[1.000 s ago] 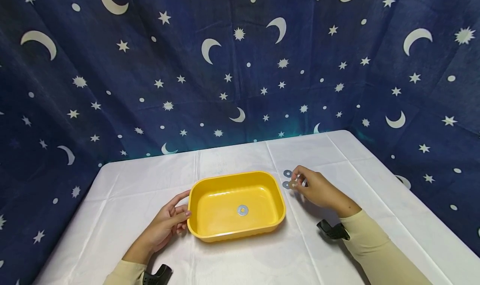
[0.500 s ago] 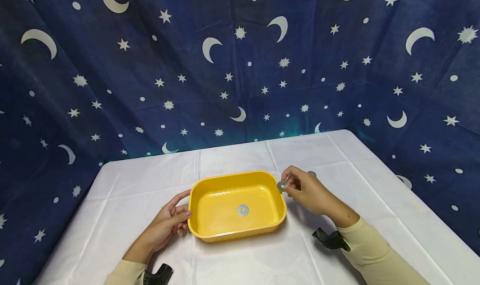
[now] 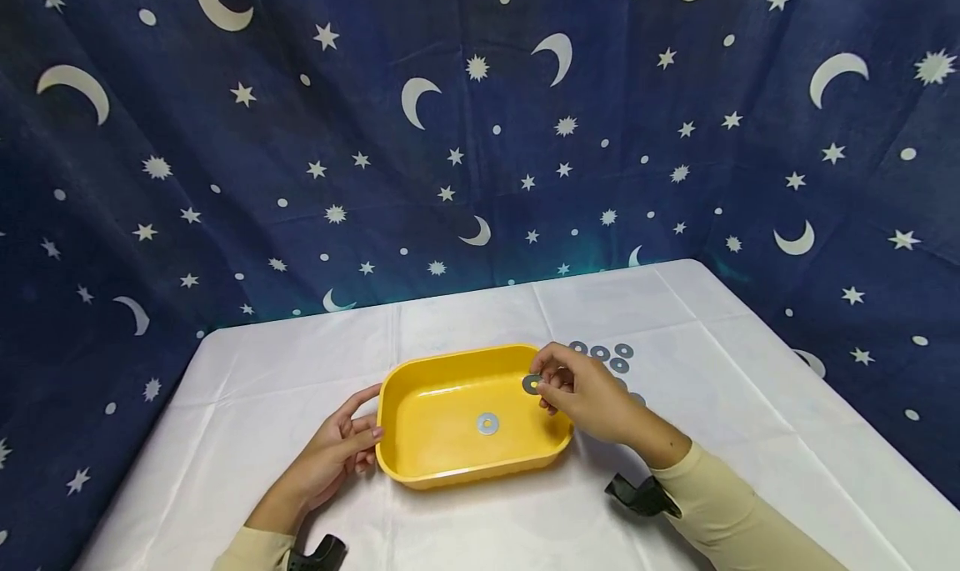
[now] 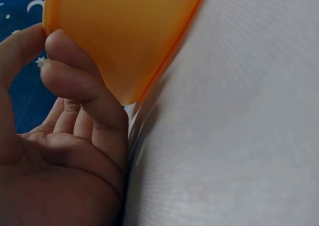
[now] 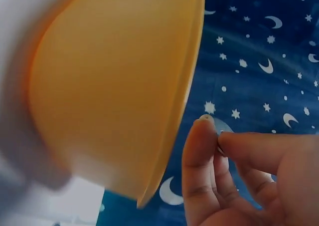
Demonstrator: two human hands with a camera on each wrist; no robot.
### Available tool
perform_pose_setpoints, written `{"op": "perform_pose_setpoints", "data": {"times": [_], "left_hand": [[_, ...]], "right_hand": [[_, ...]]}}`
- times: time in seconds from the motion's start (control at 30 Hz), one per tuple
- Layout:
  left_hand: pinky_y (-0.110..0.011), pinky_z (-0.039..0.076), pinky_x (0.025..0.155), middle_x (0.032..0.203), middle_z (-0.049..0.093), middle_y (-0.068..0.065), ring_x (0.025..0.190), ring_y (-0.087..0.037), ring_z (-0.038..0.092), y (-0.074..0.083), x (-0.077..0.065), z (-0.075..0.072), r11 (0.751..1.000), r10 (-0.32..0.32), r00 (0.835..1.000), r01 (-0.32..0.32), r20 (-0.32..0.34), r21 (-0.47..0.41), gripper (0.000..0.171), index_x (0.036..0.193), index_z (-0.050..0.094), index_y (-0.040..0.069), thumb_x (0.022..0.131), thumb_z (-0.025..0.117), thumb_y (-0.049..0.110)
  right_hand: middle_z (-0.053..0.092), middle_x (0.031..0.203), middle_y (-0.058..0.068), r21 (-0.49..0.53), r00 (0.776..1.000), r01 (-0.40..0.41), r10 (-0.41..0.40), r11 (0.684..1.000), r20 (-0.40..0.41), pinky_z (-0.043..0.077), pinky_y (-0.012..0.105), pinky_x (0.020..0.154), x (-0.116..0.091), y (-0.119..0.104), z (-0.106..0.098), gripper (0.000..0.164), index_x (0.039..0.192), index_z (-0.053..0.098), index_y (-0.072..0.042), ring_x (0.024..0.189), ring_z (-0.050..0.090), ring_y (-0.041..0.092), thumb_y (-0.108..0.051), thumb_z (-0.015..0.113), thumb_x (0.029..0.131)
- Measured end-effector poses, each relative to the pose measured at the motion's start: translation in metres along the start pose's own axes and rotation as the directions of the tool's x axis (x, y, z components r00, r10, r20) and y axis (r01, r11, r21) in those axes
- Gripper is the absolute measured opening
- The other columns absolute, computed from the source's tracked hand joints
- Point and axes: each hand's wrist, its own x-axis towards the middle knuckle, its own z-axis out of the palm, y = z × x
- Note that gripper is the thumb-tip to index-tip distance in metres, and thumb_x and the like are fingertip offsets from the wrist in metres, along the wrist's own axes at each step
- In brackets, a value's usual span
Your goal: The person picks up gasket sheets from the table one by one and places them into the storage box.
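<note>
Grip of the right hand is narrow, thumb and index finger pinching one washer near its edge; I get this clearly from the head view, while the right wrist view gives me only part of it, greyish and faint between the fingertips. Held washer is over the right end of the yellow box, just inside the rim as the head camera sees it, tilted toward me; height above the box floor I can't tell. Second washer lies flat on the box floor, a bit right of centre, near side. Left hand holds the box at its left end, thumb tip and index finger at the rim, other fingers bent below. Box sits upright on the white desk. Loose washers lie on the desk beyond the right hand, right of the box, close together; a couple are partly hidden by that hand, so no count from me. Both arms have beige sleeves, with black mounts at the wrists. Behind the desk hangs a dark blue curtain printed with pale moons, stars and dots.
</note>
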Motion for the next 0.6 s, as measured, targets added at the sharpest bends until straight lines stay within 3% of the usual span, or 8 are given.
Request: {"op": "perform_pose_setpoints", "data": {"times": [0.3,0.6], "left_hand": [[-0.016,0.047,0.057,0.097,0.065,0.002,0.064,-0.006,0.056,0.0,-0.001,-0.002,1.0,0.009,1.0,-0.009,0.019,-0.011,0.072,0.158,0.01,0.01,0.101,0.054,0.006],[-0.016,0.048,0.057,0.095,0.063,0.003,0.065,-0.006,0.058,-0.001,-0.001,-0.003,1.0,0.019,0.999,-0.018,0.039,-0.006,0.072,0.157,0.011,0.01,0.101,0.056,0.008]], "right_hand": [[0.059,0.08,0.009,0.105,0.998,-0.055,0.052,0.993,0.034,0.059,0.041,0.066,0.017,-0.006,0.026,0.013,0.105,0.059,-0.006,0.067,0.063,0.019,0.0,0.063,0.094],[0.057,0.083,0.008,0.153,0.995,-0.062,0.049,0.986,0.084,0.058,0.036,0.064,0.027,-0.009,0.053,0.017,0.103,0.062,-0.007,0.068,0.065,0.029,0.005,0.062,0.091]]}}
